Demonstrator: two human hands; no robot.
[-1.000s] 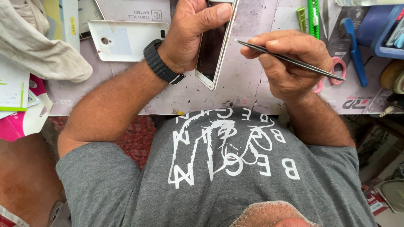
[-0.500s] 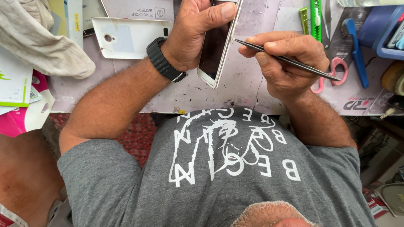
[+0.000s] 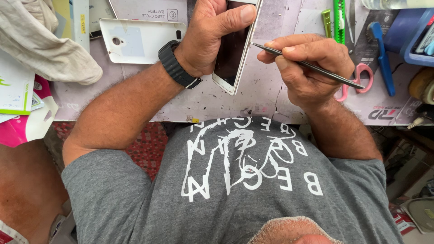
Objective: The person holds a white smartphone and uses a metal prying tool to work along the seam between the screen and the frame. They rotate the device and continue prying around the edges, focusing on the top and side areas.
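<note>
Steel-grey tweezers (image 3: 312,67) are what we are pinching in our right hand (image 3: 307,68), fingers closed tight around the shaft, the tip touching the phone's right edge. Our left hand (image 3: 212,34) is gripping the white-framed phone (image 3: 233,49) tilted on its long side, thumb pressed across its upper edge and fingers wrapped behind, its lower corner resting on the pale worktop (image 3: 266,97). A black wristband (image 3: 176,65) is sitting on that wrist. At ten o'clock from the phone a white back cover (image 3: 140,40) is lying flat, well apart, with a beige cloth (image 3: 49,49) further at nine. At three o'clock pink-handled scissors (image 3: 361,77) are lying just beside our right hand, and a green cutter (image 3: 339,20) is lying at one o'clock. Bare worktop is showing only between our wrists, down to its near edge.
</note>
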